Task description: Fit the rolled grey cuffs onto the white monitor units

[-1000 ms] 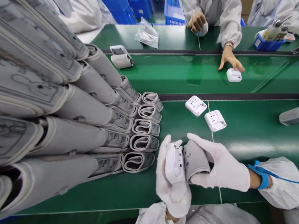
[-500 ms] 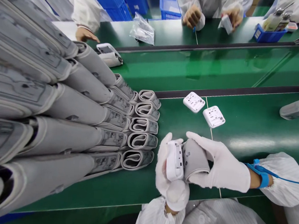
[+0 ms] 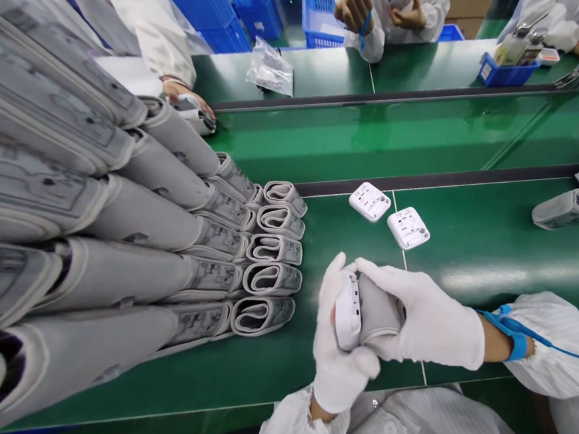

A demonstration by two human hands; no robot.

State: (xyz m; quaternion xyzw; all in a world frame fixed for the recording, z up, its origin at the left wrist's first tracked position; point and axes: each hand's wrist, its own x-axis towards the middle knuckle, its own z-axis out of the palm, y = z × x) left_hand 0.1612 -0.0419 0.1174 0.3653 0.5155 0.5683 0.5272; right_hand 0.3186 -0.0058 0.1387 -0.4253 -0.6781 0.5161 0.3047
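Observation:
My gloved left hand [image 3: 335, 354] is wrapped around a white wrist blood pressure monitor [image 3: 348, 314], its housing tilted on edge. My gloved right hand [image 3: 426, 318] grips the grey cuff [image 3: 378, 307] from the right, thumb and fingers on either side of the rolled band. The cuff presses against the housing, and where they join is partly hidden by my fingers. Beyond my hands lie two white monitor housings, one on the left [image 3: 369, 202] and one on the right [image 3: 408, 228], with their slotted faces up.
To my left stand stacked rows of rolled grey cuffs [image 3: 269, 279]. Another rolled cuff [image 3: 565, 209] lies at the right on the green bench [image 3: 486, 259]. Past the dark rail, co-workers' hands [image 3: 354, 11] and a small blue bin of bottles [image 3: 506, 70] are at the opposite bench.
My left hand and the monitor have moved slightly right, closer to my right hand, and the housing has turned more edge-on. A co-worker's hand at left now covers the device there.

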